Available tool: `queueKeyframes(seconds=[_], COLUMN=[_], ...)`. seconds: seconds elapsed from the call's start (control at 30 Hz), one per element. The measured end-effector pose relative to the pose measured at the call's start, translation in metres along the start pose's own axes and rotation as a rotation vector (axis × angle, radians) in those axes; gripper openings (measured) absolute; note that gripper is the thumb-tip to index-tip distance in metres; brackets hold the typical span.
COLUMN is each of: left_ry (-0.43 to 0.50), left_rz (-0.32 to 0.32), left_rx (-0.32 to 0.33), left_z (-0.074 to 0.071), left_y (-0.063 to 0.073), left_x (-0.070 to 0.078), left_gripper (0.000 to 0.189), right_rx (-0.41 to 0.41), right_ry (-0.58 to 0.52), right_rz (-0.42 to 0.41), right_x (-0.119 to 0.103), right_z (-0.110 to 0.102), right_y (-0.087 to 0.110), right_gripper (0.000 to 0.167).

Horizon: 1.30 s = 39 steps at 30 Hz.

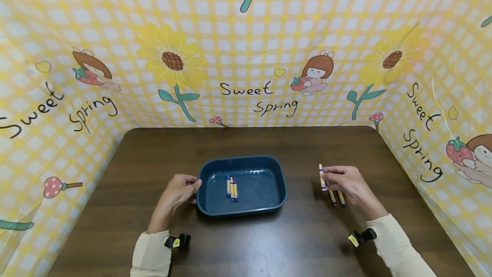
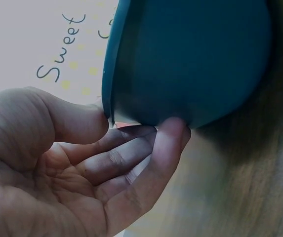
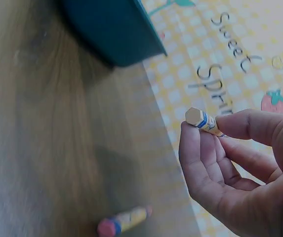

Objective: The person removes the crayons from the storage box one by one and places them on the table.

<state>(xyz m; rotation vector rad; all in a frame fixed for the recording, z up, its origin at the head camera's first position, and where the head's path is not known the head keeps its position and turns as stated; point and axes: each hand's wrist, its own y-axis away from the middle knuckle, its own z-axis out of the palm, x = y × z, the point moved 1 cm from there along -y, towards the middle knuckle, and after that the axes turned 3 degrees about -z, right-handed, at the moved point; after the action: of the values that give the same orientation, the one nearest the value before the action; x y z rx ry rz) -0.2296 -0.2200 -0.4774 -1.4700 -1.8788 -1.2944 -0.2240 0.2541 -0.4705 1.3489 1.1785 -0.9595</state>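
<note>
My left hand (image 1: 179, 192) grips the left end of a dark blue tray (image 1: 259, 191); in the left wrist view the thumb is at its rim and the fingers touch the outer wall below. Three crayons (image 1: 232, 190) lie side by side in the tray, left of its middle. Off to the tray's right, my right hand (image 1: 347, 183) pinches a pale crayon (image 1: 322, 178) between thumb and fingertips, its flat six-sided end (image 3: 193, 116) facing the right wrist camera. Two more crayons (image 1: 337, 198) lie on the table below that hand, partly covered by it.
A brown wooden table (image 1: 238, 243) carries everything. Yellow checked cloth (image 1: 246, 54) with printed flowers and lettering rises along its back and both sides. Each forearm wears a cream sleeve, with a black wrist camera (image 1: 362, 237) at the cuff.
</note>
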Motion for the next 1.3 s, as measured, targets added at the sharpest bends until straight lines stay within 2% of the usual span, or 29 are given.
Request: queueKeyframes(seconds=[0.27, 0.67, 0.77, 0.97, 1.13, 1.3], left_ry=[0.004, 0.009, -0.004, -0.02, -0.015, -0.008], left_rz=[0.008, 0.017, 0.022, 0.01, 0.004, 0.004], left_rx=[0.0, -0.003, -0.008, -0.001, 0.008, 0.007], left_z=[-0.002, -0.003, -0.002, -0.001, -0.001, 0.0], left_y=[-0.002, -0.001, -0.002, -0.002, 0.0, 0.001], left_x=[0.003, 0.005, 0.006, 0.004, 0.002, 0.001], left_gripper=[0.039, 0.039, 0.038, 0.038, 0.038, 0.038], right_rx=[0.008, 0.015, 0.043, 0.118, 0.187, 0.193], right_ry=[-0.079, -0.057, -0.023, 0.179, 0.465, 0.697], right_rz=[0.006, 0.073, 0.101, 0.141, 0.097, 0.058], right_x=[0.014, 0.025, 0.033, 0.044, 0.039, 0.035], right_z=[-0.028, -0.06, -0.065, -0.061, -0.051, -0.045], right_y=[0.005, 0.011, 0.016, 0.02, 0.018, 0.018], right_gripper=[0.014, 0.011, 0.013, 0.025, 0.027, 0.022])
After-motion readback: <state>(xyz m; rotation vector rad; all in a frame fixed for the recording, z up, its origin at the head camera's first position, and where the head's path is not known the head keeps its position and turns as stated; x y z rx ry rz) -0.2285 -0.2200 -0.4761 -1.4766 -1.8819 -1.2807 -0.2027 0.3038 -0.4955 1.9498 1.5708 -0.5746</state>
